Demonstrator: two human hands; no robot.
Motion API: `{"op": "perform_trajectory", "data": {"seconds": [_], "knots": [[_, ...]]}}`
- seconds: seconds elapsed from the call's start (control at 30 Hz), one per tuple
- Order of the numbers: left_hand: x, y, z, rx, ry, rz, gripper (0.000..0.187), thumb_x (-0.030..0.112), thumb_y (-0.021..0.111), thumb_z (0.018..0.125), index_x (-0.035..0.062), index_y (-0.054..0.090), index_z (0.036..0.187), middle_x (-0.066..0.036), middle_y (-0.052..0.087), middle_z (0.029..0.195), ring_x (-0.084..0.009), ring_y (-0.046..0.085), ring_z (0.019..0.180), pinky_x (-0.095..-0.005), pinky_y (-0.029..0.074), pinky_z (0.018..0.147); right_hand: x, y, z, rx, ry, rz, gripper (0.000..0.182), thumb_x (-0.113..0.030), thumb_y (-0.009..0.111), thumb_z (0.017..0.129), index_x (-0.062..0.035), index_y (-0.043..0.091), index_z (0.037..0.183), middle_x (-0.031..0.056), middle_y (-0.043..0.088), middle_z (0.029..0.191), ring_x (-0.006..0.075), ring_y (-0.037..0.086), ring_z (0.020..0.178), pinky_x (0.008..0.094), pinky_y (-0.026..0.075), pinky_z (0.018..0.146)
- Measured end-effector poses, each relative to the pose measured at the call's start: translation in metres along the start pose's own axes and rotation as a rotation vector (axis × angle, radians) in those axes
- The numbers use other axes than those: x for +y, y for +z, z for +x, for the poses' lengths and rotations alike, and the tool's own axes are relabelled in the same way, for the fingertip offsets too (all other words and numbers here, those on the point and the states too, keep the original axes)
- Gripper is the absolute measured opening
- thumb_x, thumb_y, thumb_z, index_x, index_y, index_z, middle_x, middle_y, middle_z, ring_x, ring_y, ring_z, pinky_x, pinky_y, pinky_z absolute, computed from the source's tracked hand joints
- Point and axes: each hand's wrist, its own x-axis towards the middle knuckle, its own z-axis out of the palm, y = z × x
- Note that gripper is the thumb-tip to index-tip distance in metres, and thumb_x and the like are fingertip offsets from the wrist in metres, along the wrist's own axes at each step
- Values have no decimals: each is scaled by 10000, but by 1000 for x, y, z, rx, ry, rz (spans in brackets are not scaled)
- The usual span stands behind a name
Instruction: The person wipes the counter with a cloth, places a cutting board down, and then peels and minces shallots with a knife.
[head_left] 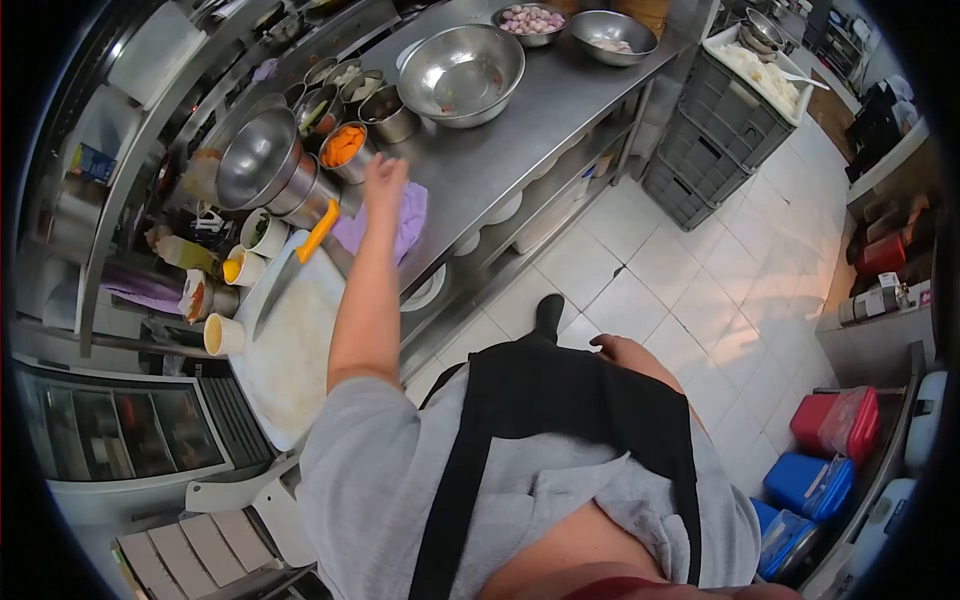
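My left hand [384, 186] is held over the lilac cloth [408, 222] on the steel counter, close to a metal pot of cut carrots [344, 147]. Its fingers are loosely bent and look apart, with nothing visible in them. A knife with a yellow handle [318, 232] lies on the white cutting board [300, 340], left of my forearm. Low beside my apron hangs my right hand [622, 352], its visible fingers stretched out and holding nothing; part of it is hidden by the apron.
A large steel bowl [462, 78] stands on the counter, with a bowl of shallots [532, 22] behind it. Another steel bowl [258, 160] rests on stacked pots at the left. Stacked grey crates [712, 140] stand on the tiled floor beyond the counter's end.
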Motion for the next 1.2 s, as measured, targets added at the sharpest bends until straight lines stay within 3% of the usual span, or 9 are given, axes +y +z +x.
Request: {"op": "perform_trajectory", "data": {"seconds": [0.23,0.27,0.43,0.57,0.67,0.83,0.93,1.1,1.2], "knots": [[35,117,67,181,-665,-715,788,303,687,823,4,228,1389,-243,257,1398,-365,335,1278,-549,442,925,2,-60,46,72,-57,-118,349,-131,517,839,8,558,1157,220,630,957,354,607,923,397,474,791],[23,125,80,-85,-530,-775,631,184,596,874,35,256,1385,-225,285,1386,-405,350,1259,-601,428,918,2,-86,63,108,-32,-81,346,-132,521,839,12,560,1151,222,628,954,355,608,916,401,473,788],[26,129,90,-41,-590,-778,526,-45,432,802,-16,330,1317,-231,351,1335,-414,419,1207,-661,418,903,-25,-147,109,160,6,-89,329,-134,526,844,13,562,1136,212,635,911,348,615,890,390,479,775],[54,116,99,-194,-615,-872,492,-52,432,789,-50,359,1275,-247,405,1285,-399,481,1155,-610,460,898,-33,-189,167,117,-152,-180,326,-147,556,850,-9,559,1145,198,642,877,326,625,845,384,491,739],[91,124,120,-144,-503,-729,431,-45,439,786,-100,385,1210,-225,516,1169,-357,581,1026,-448,546,848,-51,-208,198,78,-220,-94,324,-162,572,860,-30,559,1155,186,646,869,301,628,822,377,496,715],[136,148,144,-72,-423,-621,427,-39,451,776,-98,398,1195,-210,517,1154,-326,578,1018,-444,550,819,-90,-277,264,210,-533,299,564,-162,601,876,-58,344,1367,70,547,1124,118,552,807,266,461,757],[124,156,131,-111,-407,-534,493,-29,436,733,-57,401,1224,-188,535,1109,-330,607,949,-488,551,759,-143,-345,294,297,-617,635,602,-215,576,885,-33,297,1386,115,487,1193,154,568,894,271,482,751],[79,169,76,-68,-595,-576,559,-26,425,718,-49,377,1275,-209,533,1165,-341,603,986,-499,549,773,-163,-366,367,22,-418,356,550,-251,593,850,7,406,1298,111,592,999,144,593,700,265,502,521],[48,177,53,-15,-635,-619,509,51,479,809,-34,370,1299,-205,548,1163,-352,596,1012,-510,540,801,-139,-342,436,108,-629,349,449,-60,539,815,6,479,1255,97,591,998,124,582,790,259,484,660]]}}
